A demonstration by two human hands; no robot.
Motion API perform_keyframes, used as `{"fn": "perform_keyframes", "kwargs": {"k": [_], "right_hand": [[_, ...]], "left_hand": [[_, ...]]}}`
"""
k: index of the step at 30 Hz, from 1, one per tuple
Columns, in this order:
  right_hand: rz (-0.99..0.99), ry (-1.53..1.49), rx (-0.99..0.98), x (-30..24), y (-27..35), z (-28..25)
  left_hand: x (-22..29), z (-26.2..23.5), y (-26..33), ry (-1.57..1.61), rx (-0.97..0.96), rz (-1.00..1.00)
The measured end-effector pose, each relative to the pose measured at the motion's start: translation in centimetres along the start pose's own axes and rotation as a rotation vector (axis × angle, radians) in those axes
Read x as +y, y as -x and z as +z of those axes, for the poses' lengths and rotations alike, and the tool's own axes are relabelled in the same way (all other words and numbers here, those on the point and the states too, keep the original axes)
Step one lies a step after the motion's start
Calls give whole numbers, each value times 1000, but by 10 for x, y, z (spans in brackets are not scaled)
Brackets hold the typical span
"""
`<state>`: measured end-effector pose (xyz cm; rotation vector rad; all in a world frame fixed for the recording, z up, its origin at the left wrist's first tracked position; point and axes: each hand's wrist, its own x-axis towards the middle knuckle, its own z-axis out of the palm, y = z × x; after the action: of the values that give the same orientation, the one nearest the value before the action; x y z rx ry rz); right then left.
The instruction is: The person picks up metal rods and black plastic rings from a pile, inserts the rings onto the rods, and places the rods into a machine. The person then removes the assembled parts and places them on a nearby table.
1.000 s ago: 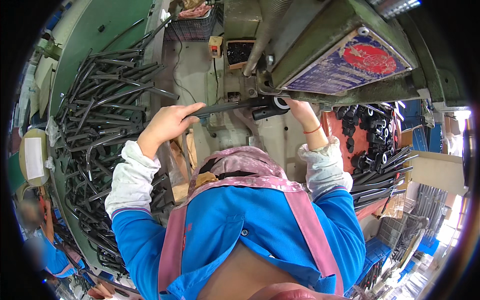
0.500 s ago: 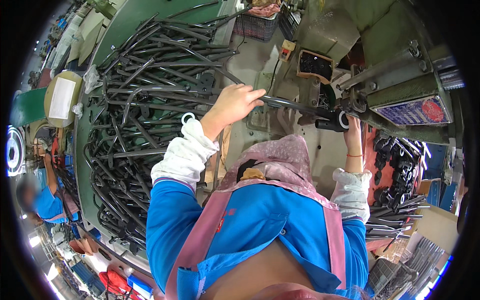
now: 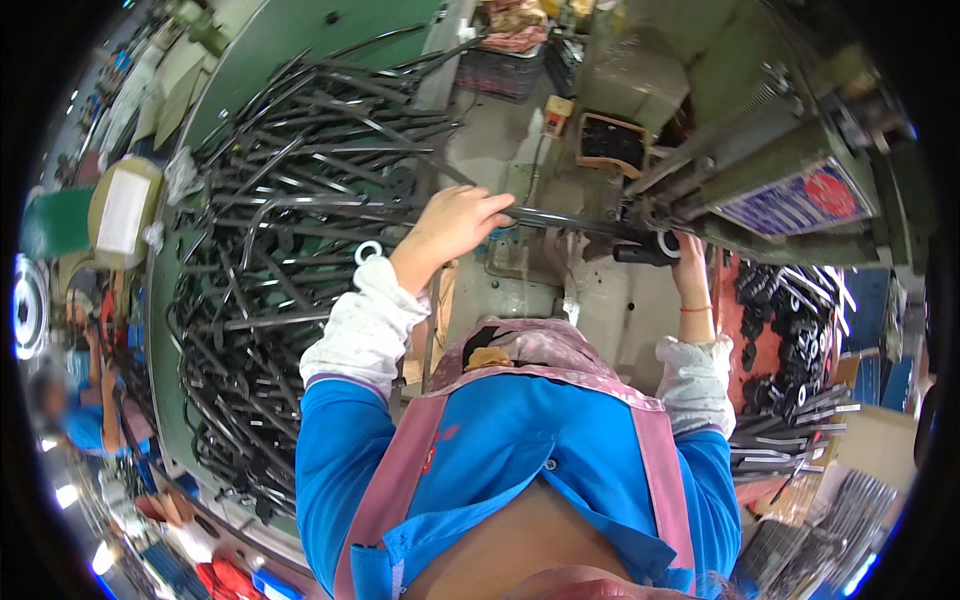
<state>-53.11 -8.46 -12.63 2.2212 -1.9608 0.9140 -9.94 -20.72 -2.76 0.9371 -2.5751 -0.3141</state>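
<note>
Left hand [image 3: 450, 230]: fingers [image 3: 488, 207] grasp black tube [image 3: 575, 221], left of press [image 3: 790, 200]. Right hand [image 3: 691, 270] at tube's ringed joint [image 3: 640, 254], beside press; its grip partly hidden, can't tell. Wide hold probably steadies the length. Tube heap [image 3: 290, 265] on green tabletop [image 3: 285, 28], farther left of press, likely for easy reach.

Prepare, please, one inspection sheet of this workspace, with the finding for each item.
Surface: green table at left, bearing a heap of black tubes.
Work things: black tube at centre, with white-ringed black fitting at its right end.
Clutter: black parts, some white-ringed, mixed on red surface at right.
Left hand: holds the tube.
Right hand: at the fitting, fingertips partly hidden.
Cables: dark cable below small yellowish box.
Surroundings: green machine at right; co-worker in blue at far left.
</note>
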Motion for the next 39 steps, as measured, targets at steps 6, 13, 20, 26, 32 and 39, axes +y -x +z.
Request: {"fn": "perform_keyframes", "kwargs": {"k": [6, 13, 20, 26, 32, 39], "right_hand": [[28, 83, 47, -13, -17, -30], [726, -1091, -40, 11, -53, -19], [118, -151, -145, 8, -167, 60], [112, 68, -141, -6, -200, 90], [190, 28, -144, 2, -201, 87], [282, -112, -135, 16, -199, 85]], "left_hand": [[13, -26, -5, -22, 147, 68], [26, -34, 30, 0, 105, 88], [28, -25, 56, -18, 31, 57], [36, -26, 73, -74, 5, -66], [36, -24, 76, -69, 25, -99], [35, -22, 70, -33, -18, -103]]}}
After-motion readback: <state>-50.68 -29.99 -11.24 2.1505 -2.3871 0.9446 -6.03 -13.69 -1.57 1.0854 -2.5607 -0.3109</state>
